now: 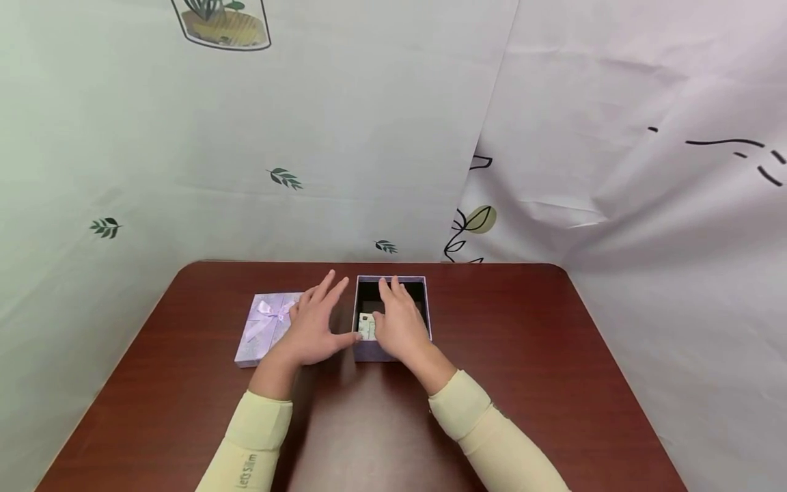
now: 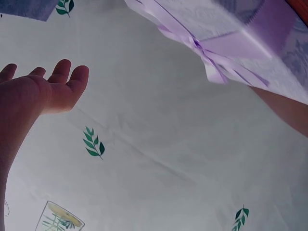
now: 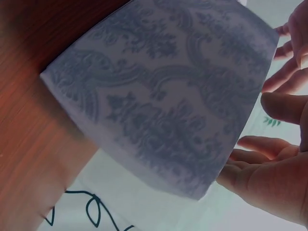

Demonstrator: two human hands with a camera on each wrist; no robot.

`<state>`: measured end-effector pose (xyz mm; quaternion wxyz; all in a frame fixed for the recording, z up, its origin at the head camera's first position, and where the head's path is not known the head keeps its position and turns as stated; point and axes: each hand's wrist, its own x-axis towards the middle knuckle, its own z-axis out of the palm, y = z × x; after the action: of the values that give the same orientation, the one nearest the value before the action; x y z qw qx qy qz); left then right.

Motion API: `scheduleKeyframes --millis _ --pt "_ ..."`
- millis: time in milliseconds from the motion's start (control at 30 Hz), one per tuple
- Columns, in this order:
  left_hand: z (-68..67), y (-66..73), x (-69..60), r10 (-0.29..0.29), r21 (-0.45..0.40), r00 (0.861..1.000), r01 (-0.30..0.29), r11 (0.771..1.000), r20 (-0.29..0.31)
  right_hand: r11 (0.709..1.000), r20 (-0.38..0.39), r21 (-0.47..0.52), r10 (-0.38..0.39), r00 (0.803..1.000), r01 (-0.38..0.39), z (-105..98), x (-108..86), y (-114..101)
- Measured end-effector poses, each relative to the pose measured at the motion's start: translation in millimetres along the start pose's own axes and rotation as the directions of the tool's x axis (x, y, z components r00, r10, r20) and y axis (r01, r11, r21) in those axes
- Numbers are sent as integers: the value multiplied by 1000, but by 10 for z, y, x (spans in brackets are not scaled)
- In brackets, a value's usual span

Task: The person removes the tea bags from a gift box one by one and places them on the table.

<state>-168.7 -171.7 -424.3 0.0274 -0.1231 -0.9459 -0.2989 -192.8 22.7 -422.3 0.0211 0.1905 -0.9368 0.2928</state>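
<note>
A lavender gift box (image 1: pixel 373 351) stands on the table with its top off, showing a dark inside. Within it, at the near left, lies a small pale block or card (image 1: pixel 367 326) with a dark square mark; its kind is unclear. My right hand (image 1: pixel 401 324) reaches over the box with fingers extended, its thumb beside the pale thing. To the left, my left hand (image 1: pixel 315 331) is spread, thumb tip near the box's near left corner. Nothing shows in its grasp. Behind it, the ribboned lid (image 1: pixel 266 328) is partly covered. The box's patterned side (image 3: pixel 159 91) fills the right wrist view.
The reddish-brown wooden table (image 1: pixel 504 383) has rounded far corners. A pale cloth backdrop (image 1: pixel 344 137) with printed leaves hangs right behind its far edge and along the sides. A lavender bow (image 2: pixel 199 45) rises from the lid's top.
</note>
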Motion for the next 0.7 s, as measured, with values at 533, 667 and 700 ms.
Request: scheduleKeyframes --millis 533,667,700 --pt "161 37 84 18 -30 999 -17 999 44 996 87 23 86 992 -88 -17 61 68" --pt "197 23 100 10 -44 998 -7 999 57 992 128 25 120 985 -124 -8 78 90" --pt "206 18 105 9 -45 998 -6 999 62 991 140 21 129 982 -133 -5 83 95"
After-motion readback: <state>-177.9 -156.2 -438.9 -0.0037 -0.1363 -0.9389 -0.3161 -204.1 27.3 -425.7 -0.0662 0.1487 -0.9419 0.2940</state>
